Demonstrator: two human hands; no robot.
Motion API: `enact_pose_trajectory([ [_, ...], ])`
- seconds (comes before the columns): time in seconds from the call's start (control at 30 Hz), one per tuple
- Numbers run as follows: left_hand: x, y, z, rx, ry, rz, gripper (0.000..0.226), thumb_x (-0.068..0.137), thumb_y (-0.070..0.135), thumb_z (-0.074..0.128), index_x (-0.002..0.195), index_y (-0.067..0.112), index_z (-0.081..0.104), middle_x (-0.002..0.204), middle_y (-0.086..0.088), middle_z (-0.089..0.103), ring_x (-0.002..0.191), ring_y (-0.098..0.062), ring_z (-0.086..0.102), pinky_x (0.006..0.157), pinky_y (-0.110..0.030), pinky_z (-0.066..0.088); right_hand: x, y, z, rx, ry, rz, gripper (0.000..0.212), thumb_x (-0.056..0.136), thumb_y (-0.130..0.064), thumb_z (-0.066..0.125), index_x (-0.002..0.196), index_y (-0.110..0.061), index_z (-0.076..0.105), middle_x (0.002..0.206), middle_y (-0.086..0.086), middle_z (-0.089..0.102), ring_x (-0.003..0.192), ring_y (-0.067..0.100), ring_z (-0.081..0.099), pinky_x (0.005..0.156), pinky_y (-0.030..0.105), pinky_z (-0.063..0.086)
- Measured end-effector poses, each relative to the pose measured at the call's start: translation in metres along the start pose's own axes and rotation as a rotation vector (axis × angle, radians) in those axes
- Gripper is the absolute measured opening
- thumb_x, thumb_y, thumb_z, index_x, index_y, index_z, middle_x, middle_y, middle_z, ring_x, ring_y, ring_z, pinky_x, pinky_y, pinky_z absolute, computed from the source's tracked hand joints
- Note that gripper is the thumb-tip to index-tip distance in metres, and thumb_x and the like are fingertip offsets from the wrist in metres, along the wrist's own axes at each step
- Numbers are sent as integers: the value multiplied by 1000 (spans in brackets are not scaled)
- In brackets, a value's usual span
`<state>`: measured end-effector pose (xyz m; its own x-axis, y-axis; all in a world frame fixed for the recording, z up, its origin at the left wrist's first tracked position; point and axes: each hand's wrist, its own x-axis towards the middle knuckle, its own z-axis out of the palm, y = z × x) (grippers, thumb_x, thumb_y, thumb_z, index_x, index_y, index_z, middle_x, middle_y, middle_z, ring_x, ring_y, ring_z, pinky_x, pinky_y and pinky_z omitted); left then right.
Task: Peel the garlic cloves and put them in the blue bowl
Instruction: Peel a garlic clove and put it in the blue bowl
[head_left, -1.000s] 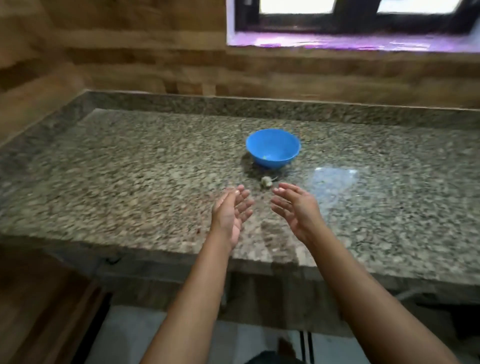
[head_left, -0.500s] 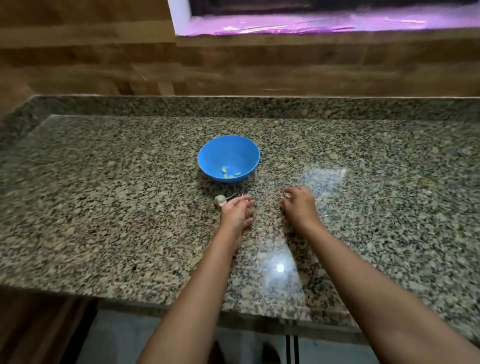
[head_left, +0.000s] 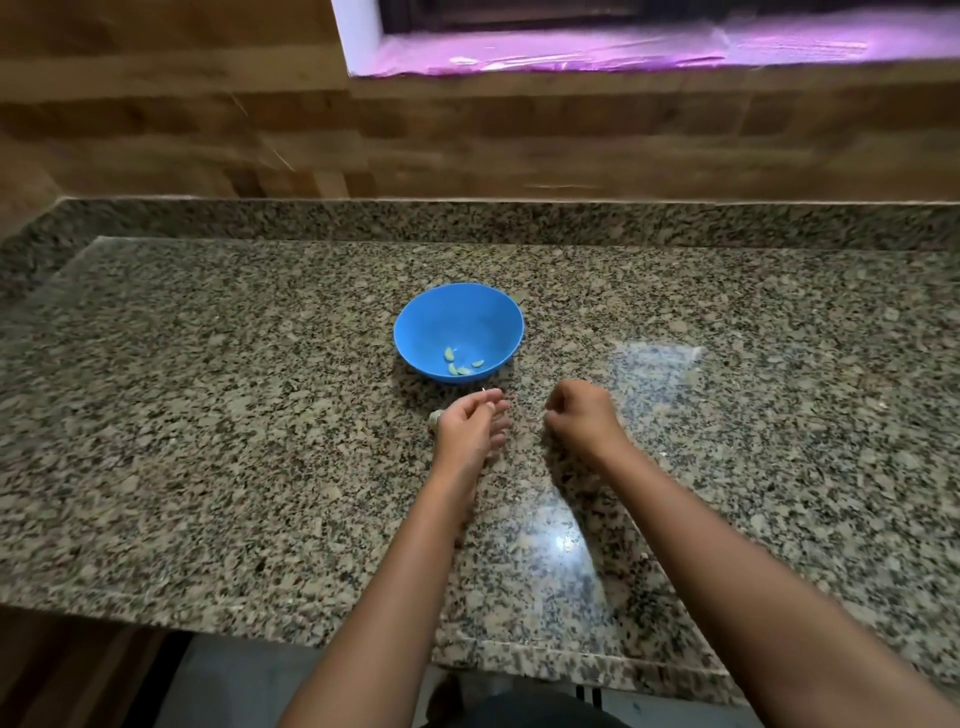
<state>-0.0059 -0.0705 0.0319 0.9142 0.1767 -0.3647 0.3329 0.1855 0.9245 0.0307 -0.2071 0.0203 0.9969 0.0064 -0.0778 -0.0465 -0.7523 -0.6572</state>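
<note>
1. The garlic (head_left: 435, 415) lies on the counter (head_left: 208, 415), toward its front edge from the blue bowl (head_left: 415, 332), which holds peeled cloves (head_left: 460, 365).
2. It is half hidden at the left edge of the left hand (head_left: 470, 431), the nearer hand. Its long axis cannot be told, and no grip is shown, though the fingers are bent.
3. The right hand (head_left: 582, 415) is curled, and its contents cannot be told.
4. Half a second earlier the left fingers were flat beside the garlic and the right hand was pressed to the counter.
</note>
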Motion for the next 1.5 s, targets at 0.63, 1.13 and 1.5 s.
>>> enact_pose_trajectory([
  [0.63,47,-7,-75,674,10,179,42,77,13,74,116,12,60,113,-4,60,102,-17,57,81,-22,42,106,-117,31,-306,-168,-179,27,88,8,46,106,0,64,108,17,64,97,29,61,86,43,51],
  [1.13,24,28,-68,-121,-281,-82,23,92,22,52,82,4,63,61,1,67,60,-7,57,53,-13,47,-26,-83,3,105,-99,-307,20,81,-20,71,99,-11,72,87,-5,65,74,5,59,69,16,46],
  [1.5,7,33,-66,-218,-369,-48,19,81,0,63,100,4,66,79,-3,73,69,-8,65,67,-18,53,-45,-72,5,247,91,-309,20,85,-16,67,102,-5,70,87,2,63,74,11,62,72,22,55],
])
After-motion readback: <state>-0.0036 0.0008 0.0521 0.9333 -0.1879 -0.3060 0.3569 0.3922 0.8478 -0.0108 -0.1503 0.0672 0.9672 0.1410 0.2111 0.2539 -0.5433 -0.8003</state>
